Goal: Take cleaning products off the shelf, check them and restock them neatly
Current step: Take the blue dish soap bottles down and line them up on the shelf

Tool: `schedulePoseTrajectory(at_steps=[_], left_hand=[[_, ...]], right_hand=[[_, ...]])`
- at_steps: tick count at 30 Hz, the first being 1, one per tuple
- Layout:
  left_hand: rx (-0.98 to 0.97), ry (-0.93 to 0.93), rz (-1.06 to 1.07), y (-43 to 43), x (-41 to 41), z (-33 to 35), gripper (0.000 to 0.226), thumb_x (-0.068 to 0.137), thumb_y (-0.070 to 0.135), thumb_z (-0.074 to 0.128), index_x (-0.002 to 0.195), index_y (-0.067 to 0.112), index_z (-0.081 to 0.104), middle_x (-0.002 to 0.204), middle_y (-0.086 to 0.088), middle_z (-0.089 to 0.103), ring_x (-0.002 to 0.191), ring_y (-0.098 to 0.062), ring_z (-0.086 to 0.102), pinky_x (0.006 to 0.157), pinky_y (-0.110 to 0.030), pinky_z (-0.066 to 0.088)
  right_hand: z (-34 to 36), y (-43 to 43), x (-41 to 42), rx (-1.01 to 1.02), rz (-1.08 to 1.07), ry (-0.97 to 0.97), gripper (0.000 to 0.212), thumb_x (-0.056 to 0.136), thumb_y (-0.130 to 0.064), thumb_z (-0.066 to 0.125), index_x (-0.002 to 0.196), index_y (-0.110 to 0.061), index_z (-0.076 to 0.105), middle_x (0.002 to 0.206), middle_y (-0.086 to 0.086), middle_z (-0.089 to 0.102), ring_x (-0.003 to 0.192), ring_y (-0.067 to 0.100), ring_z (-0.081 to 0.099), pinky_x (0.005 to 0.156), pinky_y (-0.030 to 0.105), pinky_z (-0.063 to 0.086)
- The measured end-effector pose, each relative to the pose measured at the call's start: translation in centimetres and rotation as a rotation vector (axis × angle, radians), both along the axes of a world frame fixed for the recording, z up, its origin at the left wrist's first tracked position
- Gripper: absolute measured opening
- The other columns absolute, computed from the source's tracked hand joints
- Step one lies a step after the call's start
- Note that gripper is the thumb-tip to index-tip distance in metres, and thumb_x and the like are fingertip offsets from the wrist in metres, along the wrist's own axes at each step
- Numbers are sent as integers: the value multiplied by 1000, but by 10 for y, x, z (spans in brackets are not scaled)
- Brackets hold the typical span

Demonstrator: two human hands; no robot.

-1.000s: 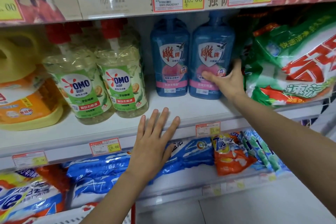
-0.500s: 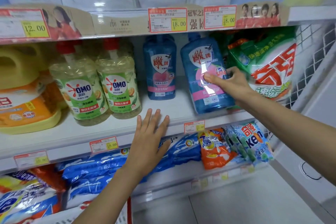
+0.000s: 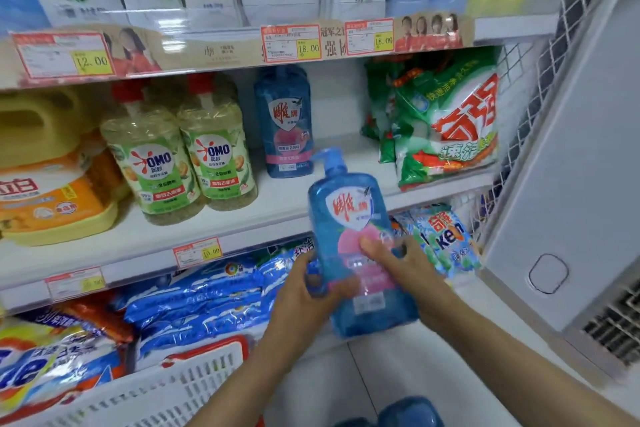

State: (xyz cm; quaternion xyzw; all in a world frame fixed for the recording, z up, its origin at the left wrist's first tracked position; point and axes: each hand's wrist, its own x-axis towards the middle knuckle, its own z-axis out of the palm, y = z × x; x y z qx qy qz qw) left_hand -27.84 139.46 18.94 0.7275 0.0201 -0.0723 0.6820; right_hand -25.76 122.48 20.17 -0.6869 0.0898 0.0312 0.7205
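Blue pump bottle [image 3: 353, 246] off the shelf [image 3: 138, 239], held out front, tilted, left hand [image 3: 304, 302] and right hand [image 3: 405, 267] both clasped low on it; top-heavy pump end could tip it out while turning to check.

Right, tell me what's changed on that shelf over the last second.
The right hand pulled the right-hand blue pump bottle off the shelf, down and toward the person. The left hand left the shelf edge and gripped its side. The other blue bottle and the OMO bottles stayed put.
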Motion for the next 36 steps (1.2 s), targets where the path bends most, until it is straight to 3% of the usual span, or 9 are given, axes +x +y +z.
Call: schedulePoseTrajectory(at_steps=[4,9,14,17,22,26,29,33,36], left_hand=[[-74,14,-96,13,-25,-16,59,71,28,85,122,17,57,95,-7,77,85,-24,74,67,-35,60],[40,1,-217,21,-43,-16,57,74,36,80,125,32,54,100,3,76,90,-14,73,74,-27,59],[205,-119,-91,10,-58,-11,68,61,67,78,119,47,47,117,17,61,97,1,64,73,-17,54],[245,-108,-116,-5,-68,-17,77,45,71,76,113,52,45,113,21,61,93,5,64,82,-27,57],[144,-38,-5,11,-60,-15,76,64,32,90,125,36,45,115,13,63,96,-3,65,83,-30,59],[-76,29,-109,20,-51,-5,69,59,16,88,120,19,56,91,4,75,77,-10,72,62,-19,56],[-182,131,-266,21,-53,-6,67,53,37,78,114,14,64,98,-4,76,86,-18,73,69,-25,56],[99,23,-359,20,-53,0,19,81,37,75,99,33,70,101,14,75,94,-3,70,80,-18,52],[279,12,-299,3,-55,-3,54,64,67,76,106,38,58,106,20,70,94,-2,68,84,-23,55]], right_hand=[[-30,2,-35,237,50,105,97,58,-65,84,124,-4,46,114,20,67,99,32,71,86,51,58],[-38,3,-63,440,98,101,63,69,-46,75,120,-12,61,108,19,73,91,33,73,74,43,61],[-40,12,-67,214,-98,-31,73,61,-43,82,124,-18,55,112,13,72,91,30,74,71,41,61],[-41,18,-75,89,-113,-79,61,69,-47,75,123,-27,55,110,11,71,91,24,74,74,40,62],[-35,10,-80,-21,-55,-204,42,89,-47,53,123,-23,59,93,-1,76,82,16,74,67,27,59],[-36,-4,-58,26,6,-46,74,79,-78,51,134,-28,52,125,0,66,116,21,64,106,50,47],[-48,0,-56,310,169,105,79,82,-76,38,138,-22,52,136,6,62,123,26,60,104,47,49],[-47,-2,-58,459,37,100,79,76,-65,61,130,-8,58,125,22,66,110,38,65,91,50,56],[-44,-3,-55,227,-115,11,69,64,-51,77,117,-11,58,108,17,73,92,32,73,78,46,61]])
